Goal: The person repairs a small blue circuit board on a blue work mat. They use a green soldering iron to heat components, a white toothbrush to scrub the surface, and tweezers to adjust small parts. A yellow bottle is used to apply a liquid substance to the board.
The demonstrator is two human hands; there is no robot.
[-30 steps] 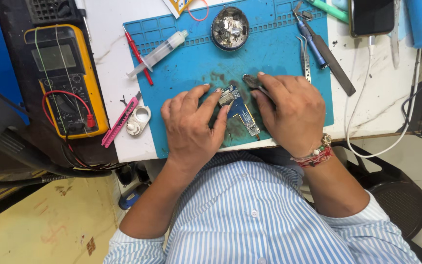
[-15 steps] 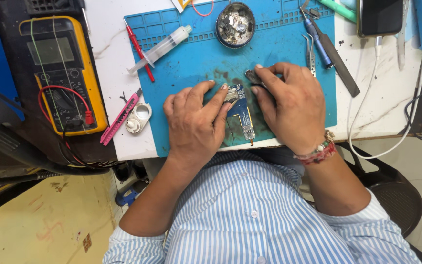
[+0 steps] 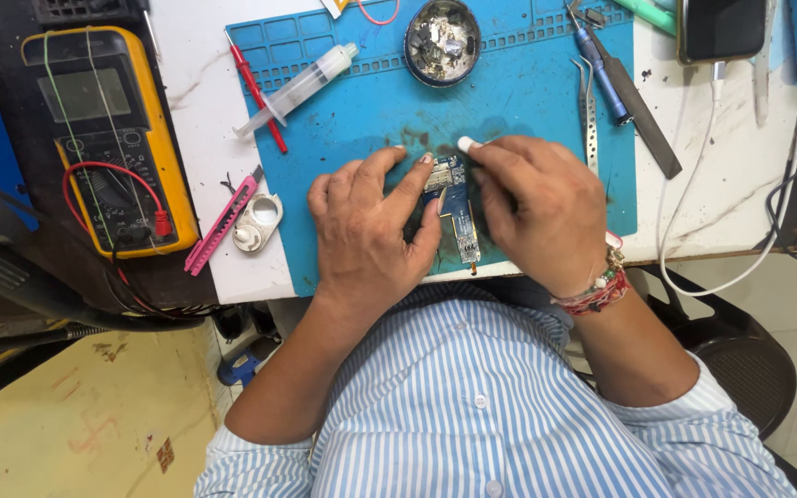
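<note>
A small blue circuit board [image 3: 458,207] lies on a blue work mat [image 3: 362,120] at the table's front edge. My left hand [image 3: 366,231] rests on the mat and pins the board's left side with fingers and thumb. My right hand [image 3: 537,212], with beaded bracelets at the wrist, is closed around a dark tool whose white tip [image 3: 466,145] shows above the board's top end. Most of the tool is hidden in the fist.
On the mat lie a syringe [image 3: 297,89], a red screwdriver [image 3: 255,90], a round tin of metal scraps [image 3: 442,41], tweezers [image 3: 588,106] and a blue-handled tool [image 3: 601,74]. A yellow multimeter [image 3: 108,138], pink cutter [image 3: 221,226], phone [image 3: 719,28] and white cable [image 3: 694,184] surround it.
Both hands have stayed on the board. My right hand has shifted slightly, and the tool's tip now sits at the board's top end.
</note>
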